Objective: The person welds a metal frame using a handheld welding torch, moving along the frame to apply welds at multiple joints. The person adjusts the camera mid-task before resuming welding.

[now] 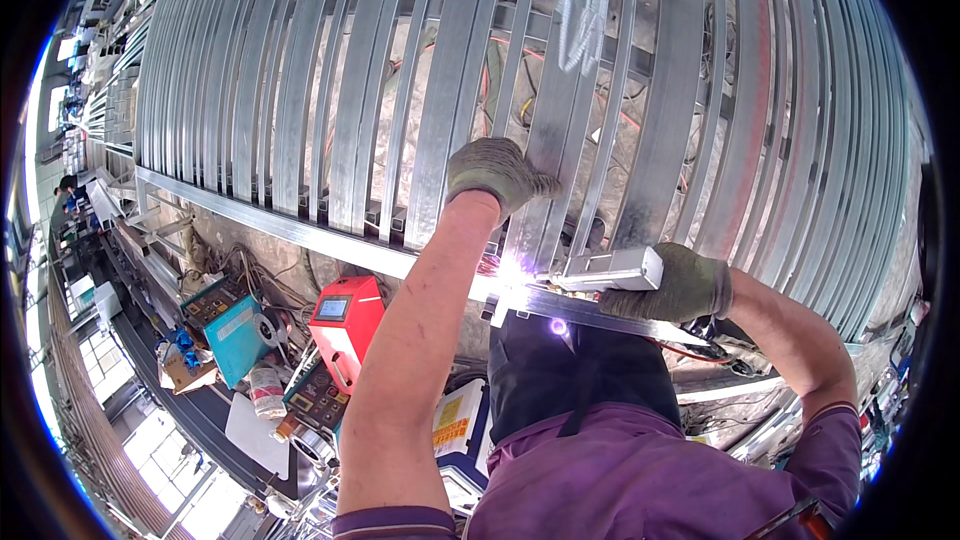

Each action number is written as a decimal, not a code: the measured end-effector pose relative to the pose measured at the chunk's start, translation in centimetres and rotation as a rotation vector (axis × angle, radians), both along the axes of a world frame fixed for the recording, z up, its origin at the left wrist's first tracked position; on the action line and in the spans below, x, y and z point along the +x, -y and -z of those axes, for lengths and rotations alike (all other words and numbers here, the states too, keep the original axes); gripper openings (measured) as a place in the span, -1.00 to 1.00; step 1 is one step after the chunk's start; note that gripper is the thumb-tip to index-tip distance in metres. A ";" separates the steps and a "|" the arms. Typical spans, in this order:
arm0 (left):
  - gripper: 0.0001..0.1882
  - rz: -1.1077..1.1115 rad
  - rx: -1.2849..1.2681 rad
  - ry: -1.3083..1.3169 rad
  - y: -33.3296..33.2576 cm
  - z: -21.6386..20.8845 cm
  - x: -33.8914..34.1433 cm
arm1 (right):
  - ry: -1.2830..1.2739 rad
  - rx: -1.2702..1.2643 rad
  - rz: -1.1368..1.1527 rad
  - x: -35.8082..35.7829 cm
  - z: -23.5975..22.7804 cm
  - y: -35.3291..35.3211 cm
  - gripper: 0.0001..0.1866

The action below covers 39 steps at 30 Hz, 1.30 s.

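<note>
My right hand (682,285), in a dark grey-green work glove, is closed around a silver, boxy hand-held welding gun (612,269). From the gun's tip a glaring white-violet arc with sparks burns where a bar meets the near edge rail (590,310). The glare hides the joint itself. My left hand (497,175), gloved alike, lies over a flat metal tube (560,130) just beyond the arc. Its fingers are curled down on the metal and the thumb points right. Many such galvanized tubes run away from me side by side across the frame.
Left of my left forearm stands a red machine (348,325) with a small screen. A teal machine (228,335) is farther left, among cables. A white-and-blue box (465,425) sits beside my legs. Hoses and cables lie on the floor below the gaps between tubes.
</note>
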<state>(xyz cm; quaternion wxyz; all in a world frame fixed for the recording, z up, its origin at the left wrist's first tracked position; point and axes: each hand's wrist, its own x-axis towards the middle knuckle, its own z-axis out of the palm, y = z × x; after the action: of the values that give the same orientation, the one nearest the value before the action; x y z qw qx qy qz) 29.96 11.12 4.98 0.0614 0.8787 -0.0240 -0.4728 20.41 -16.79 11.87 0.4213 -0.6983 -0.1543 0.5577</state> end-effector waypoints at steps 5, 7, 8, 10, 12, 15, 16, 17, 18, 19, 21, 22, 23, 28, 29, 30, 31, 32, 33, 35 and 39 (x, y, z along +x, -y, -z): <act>-0.10 -0.006 0.005 0.002 -0.1 -0.1 0.0 | -0.017 -0.023 0.006 0.1 -0.4 0.0 -0.37; -0.10 -0.007 0.010 0.000 0.1 -0.3 0.1 | -0.003 -0.023 -0.013 0.0 -0.1 0.2 -0.38; -0.10 -0.005 0.013 0.000 0.1 -0.3 0.1 | 0.004 -0.023 -0.023 -0.1 0.0 0.2 -0.38; -0.10 -0.004 0.015 0.001 0.1 -0.3 0.1 | 0.019 -0.023 -0.031 -0.2 0.0 0.3 -0.39; -0.09 -0.006 0.013 0.000 0.1 -0.2 0.1 | 0.020 -0.020 -0.028 -0.3 0.1 0.4 -0.39; -0.11 0.024 0.001 0.063 -0.2 0.5 -0.3 | 0.015 -0.005 -0.004 -0.6 0.5 0.7 -0.39; -0.12 0.028 0.006 0.064 -0.1 0.3 -0.3 | 0.023 0.005 0.004 -0.8 0.7 0.9 -0.39; -0.12 0.031 0.011 0.064 -0.1 0.2 -0.3 | 0.032 0.016 0.012 -0.8 0.7 1.0 -0.39; -0.13 0.035 0.016 0.065 0.0 0.0 -0.2 | 0.021 0.007 0.014 -0.8 0.5 1.0 -0.39; -0.13 0.026 0.016 0.039 0.0 0.0 -0.1 | 0.010 -0.003 0.014 -0.6 0.2 0.9 -0.40; -0.11 0.006 0.017 -0.013 0.0 0.1 0.1 | -0.001 -0.016 0.010 -0.5 0.0 0.8 -0.40; -0.12 0.008 0.017 -0.009 0.0 0.1 0.1 | -0.001 -0.020 0.008 -0.5 0.1 0.9 -0.40; -0.12 0.010 0.017 -0.005 0.0 0.1 0.1 | 0.000 -0.023 0.006 -0.6 0.1 1.0 -0.40; -0.12 -0.001 0.017 0.028 0.0 0.2 -0.2 | -0.045 -0.013 0.057 -0.9 0.5 1.3 -0.41; -0.12 -0.002 0.020 0.020 0.0 0.0 -0.1 | -0.058 -0.024 0.056 -0.9 0.5 1.3 -0.41; -0.12 -0.004 0.021 0.011 0.1 -0.2 0.0 | -0.050 -0.021 0.050 -0.9 0.6 1.3 -0.41; -0.12 -0.005 0.018 0.011 0.0 0.0 0.0 | -0.042 -0.018 0.042 -0.9 0.6 1.4 -0.42; -0.12 -0.005 0.014 0.010 -0.1 0.2 -0.1 | -0.034 -0.014 0.034 -0.9 0.7 1.4 -0.42; -0.12 -0.005 0.010 0.010 -0.2 0.5 -0.1 | -0.026 -0.004 0.037 -1.0 0.8 1.5 -0.42; -0.11 -0.005 0.010 0.019 0.0 0.1 -0.1 | -0.009 0.017 0.048 -1.2 1.0 1.6 -0.42; -0.11 -0.013 0.007 0.031 -0.1 0.4 -0.2 | -0.006 -0.016 0.017 -0.9 0.5 1.6 -0.42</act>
<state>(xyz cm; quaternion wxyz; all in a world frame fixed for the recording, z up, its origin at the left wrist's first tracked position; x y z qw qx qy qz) 29.71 11.23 4.61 0.0612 0.8862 -0.0175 -0.4590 19.52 -18.40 11.39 0.4209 -0.7013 -0.1424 0.5575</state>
